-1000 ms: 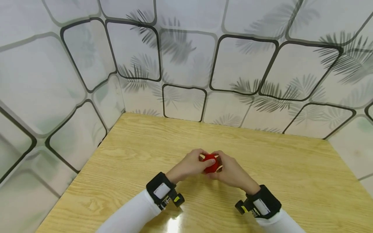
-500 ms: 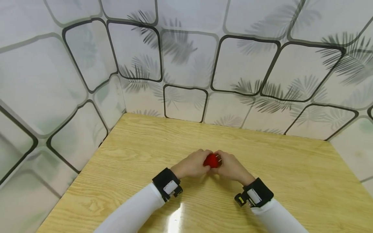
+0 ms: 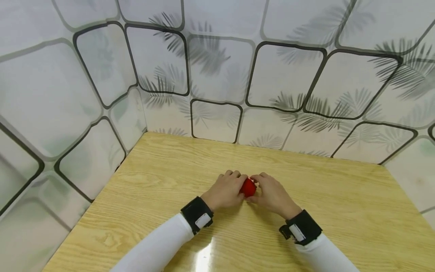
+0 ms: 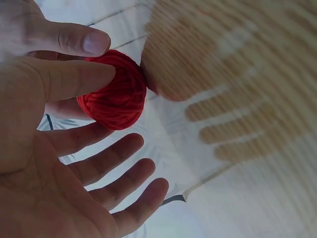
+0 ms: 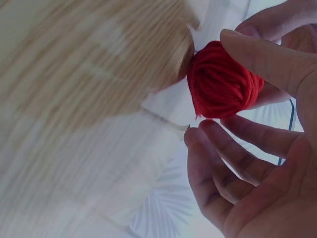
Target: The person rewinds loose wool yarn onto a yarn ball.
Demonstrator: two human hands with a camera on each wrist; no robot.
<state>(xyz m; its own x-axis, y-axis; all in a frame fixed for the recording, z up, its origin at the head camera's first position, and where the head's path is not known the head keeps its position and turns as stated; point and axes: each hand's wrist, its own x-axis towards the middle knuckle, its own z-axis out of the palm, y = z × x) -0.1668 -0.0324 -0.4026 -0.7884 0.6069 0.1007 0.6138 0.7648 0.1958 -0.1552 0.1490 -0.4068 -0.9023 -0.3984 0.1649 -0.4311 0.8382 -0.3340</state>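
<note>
Between the two hands is a small ball of red yarn (image 3: 249, 187), its wound strands plain in the left wrist view, where the yarn ball (image 4: 126, 96) lies under the thumb. My left hand (image 3: 225, 189) pinches its left side, thumb on the near side and index finger opposite, the other fingers spread. From the right, my right hand (image 3: 273, 193) curls about the same ball, thumb and fingertips at its edges. In the right wrist view a short loose strand pokes from the lower corner of the yarn ball (image 5: 218, 84).
A light wood-grain table (image 3: 163, 170) spreads under both hands, glossy enough to mirror them. Behind it and at the left stand walls (image 3: 217, 68) covered with a leaf and rounded-square pattern. Each wrist wears a black strap, such as the left strap (image 3: 197, 214), with a small camera.
My left hand has rolled over so its back faces up, and its thumb has left the ball's top. The ball has turned and shifted slightly right. The right hand's grip has loosened a little.
</note>
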